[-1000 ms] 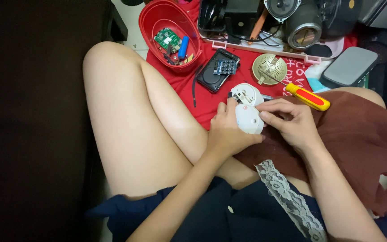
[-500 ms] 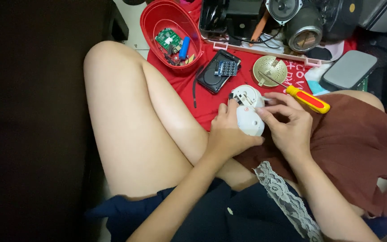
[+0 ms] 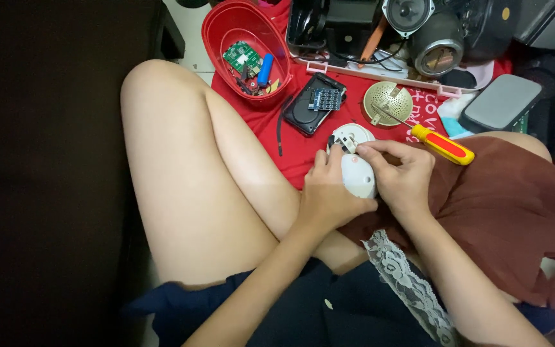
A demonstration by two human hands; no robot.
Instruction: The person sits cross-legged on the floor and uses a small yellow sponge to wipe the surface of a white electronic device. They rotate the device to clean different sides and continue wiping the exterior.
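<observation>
Both your hands are on the small white device [image 3: 358, 175], an oval plastic shell sitting just above your lap, w/ its round opened end [image 3: 349, 137] pointing away from you toward the red cloth [image 3: 271, 122]. Your left hand [image 3: 325, 196] wraps the shell from the side, fingers curled shut round it; your right hand [image 3: 403, 177] is closed on the far side of the shell, thumb & forefinger pinched at the seam where the shell meets the round end. Vs. a sec ago the shell sits at much the same spot and both holds look unchanged; the right fingertips have crept a bit nearer the round end, so the work looks to be at the same stage, prying or fiddling at that joint, not past it. The yellow-and-red screwdriver [image 3: 443, 144] lies just beyond the device on the right-hand side, untouched, its tip resting on a round perforated metal disc [image 3: 387, 102]. Further from the device, on the cloth, lies a black opened case w/ a blue circuit board [image 3: 315, 103]. Beyond that, a red oval basket [image 3: 216, 32] holds a green board, a blue cylinder & small bits. A grey flat pad [image 3: 502, 101] and speaker parts [image 3: 438, 48] sit at the far edge.
</observation>
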